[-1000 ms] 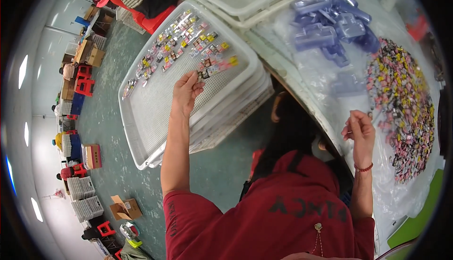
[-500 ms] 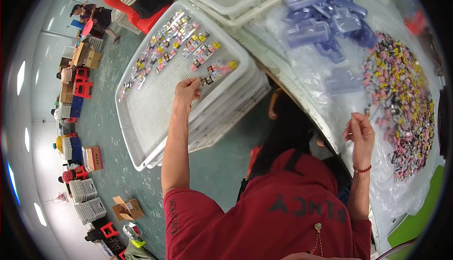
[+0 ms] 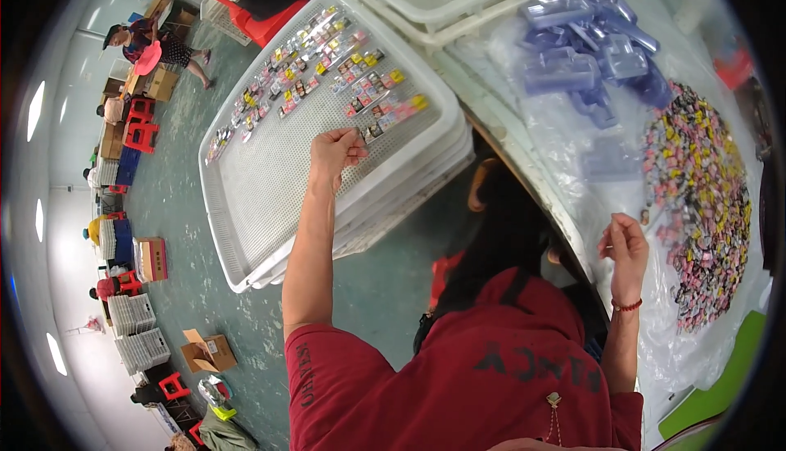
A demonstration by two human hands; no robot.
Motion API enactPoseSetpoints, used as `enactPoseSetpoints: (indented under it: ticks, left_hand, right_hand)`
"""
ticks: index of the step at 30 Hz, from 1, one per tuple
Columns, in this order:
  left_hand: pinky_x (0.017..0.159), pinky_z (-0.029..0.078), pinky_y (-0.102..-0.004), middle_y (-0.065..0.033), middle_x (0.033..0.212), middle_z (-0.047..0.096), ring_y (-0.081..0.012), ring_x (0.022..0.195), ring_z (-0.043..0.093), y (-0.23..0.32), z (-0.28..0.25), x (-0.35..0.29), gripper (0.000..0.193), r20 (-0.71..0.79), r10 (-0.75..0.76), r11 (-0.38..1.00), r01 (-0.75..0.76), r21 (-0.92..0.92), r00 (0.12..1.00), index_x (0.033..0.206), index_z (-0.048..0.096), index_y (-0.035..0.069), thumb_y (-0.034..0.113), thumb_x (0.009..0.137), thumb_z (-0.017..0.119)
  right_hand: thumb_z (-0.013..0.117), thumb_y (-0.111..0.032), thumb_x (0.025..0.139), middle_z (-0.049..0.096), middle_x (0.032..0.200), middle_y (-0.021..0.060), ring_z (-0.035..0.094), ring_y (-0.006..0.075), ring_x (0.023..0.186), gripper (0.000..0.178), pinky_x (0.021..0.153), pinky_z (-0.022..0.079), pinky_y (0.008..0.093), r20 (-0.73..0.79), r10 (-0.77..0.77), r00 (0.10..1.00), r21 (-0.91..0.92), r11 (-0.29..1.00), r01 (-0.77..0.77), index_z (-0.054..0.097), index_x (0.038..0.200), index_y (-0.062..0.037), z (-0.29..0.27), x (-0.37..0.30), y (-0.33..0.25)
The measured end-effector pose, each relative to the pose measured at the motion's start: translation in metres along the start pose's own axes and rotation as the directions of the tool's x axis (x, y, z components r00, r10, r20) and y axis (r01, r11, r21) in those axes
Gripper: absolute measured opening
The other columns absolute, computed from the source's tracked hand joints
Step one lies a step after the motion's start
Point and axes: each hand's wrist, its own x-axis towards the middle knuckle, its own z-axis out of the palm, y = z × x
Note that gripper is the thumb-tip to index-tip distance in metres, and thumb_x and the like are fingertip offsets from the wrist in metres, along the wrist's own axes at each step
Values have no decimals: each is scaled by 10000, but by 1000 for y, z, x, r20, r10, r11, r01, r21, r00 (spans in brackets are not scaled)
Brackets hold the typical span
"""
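Observation:
My left hand is closed, fingers pressed together over the white mesh tray, right at the near end of a row of small colourful pieces. Whatever those fingers may hold is too small to make out. On the right, my right hand hovers over the plastic-covered table with thumb and fingers pinched; anything between them is hidden. Beside it spreads a big heap of small pink, yellow and black pieces. Several more rows of such pieces lie across the tray's far part.
Clear bluish plastic shells are piled at the table's far side, with a single flat shell nearer. Another white tray stands beyond. More trays are stacked beneath mine. An open cardboard box sits on the floor; people work behind.
The view has shifted slightly. My left hand stays closed by the end of the same row; my right hand remains pinched near the heap. A person in the background has moved.

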Motion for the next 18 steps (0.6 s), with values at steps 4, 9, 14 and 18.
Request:
enactPoseSetpoints:
  ticks: [4,9,14,18]
  left_hand:
    - [472,480,-234,-80,742,667,-154,592,655,-2,0,0,180,-10,7,999,-8,-53,1000,963,665,-50,118,920,614]
    - [457,467,-242,-93,761,676,-154,566,651,3,-4,0,216,0,13,1000,-13,17,1000,976,666,-66,136,925,609]
    - [484,484,-265,-100,672,668,-141,508,638,22,10,-11,250,-21,170,868,-140,476,985,1029,690,-23,188,913,621]
    - [547,514,-334,-121,638,662,-181,510,648,16,14,-5,282,27,276,734,-229,640,961,1052,679,1,232,897,631]
  right_hand:
    - [561,-167,981,588,815,-5,561,73,652,173,543,438,207,12,15,1000,-10,1000,-15,605,1097,-45,9,3,-3]
    - [562,-151,983,597,803,5,554,69,632,179,538,442,208,11,30,999,1,1000,-30,605,1098,-21,19,4,-6]
    - [567,-157,981,598,804,4,558,65,639,187,545,447,205,3,44,999,-28,999,-44,605,1103,-20,18,2,-4]
    - [566,-144,979,599,806,7,558,67,639,186,545,450,208,-38,33,999,-14,999,-33,600,1112,-18,9,-3,-1]
